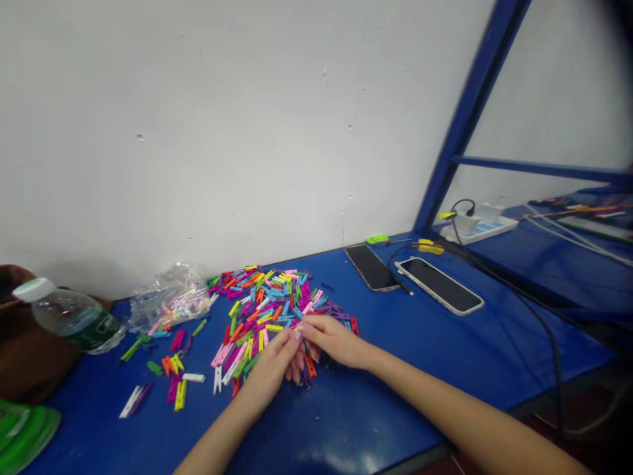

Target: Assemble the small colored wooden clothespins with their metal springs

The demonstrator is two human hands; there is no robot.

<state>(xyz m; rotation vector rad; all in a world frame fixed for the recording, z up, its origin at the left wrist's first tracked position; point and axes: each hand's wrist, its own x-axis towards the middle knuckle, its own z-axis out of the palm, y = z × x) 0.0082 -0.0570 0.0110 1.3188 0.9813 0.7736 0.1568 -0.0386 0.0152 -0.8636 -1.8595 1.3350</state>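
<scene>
Our left hand (270,369) and our right hand (333,340) meet low over the blue table, both half closed and curled inward. The fingertips (298,334) of the two hands come together at the near edge of the heap, and we cannot tell whether they have hold of a clip, because the fingers hide whatever lies between them. Just under our hands, an orange clip (310,365) lies touching the fingers of the left hand.

The mini clothespins (262,307), in pink, orange, yellow, blue, green, purple and white, spread in a loose heap directly ahead of our hands, with a scattering of strays to the left. Beside that heap, a crumpled clear plastic bag (171,298) holds more small pieces. Farther left, a water bottle (74,315) with a white cap lies on its side near a brown item (24,343), and a green item (22,432) sits at the corner of our view.

To the right, two smartphones (370,267) (439,285) lie face up on the blue table (390,356). Beyond them are a power strip (477,227), a black cable (539,330) and a blue metal frame (469,119) against the white wall (198,132).
</scene>
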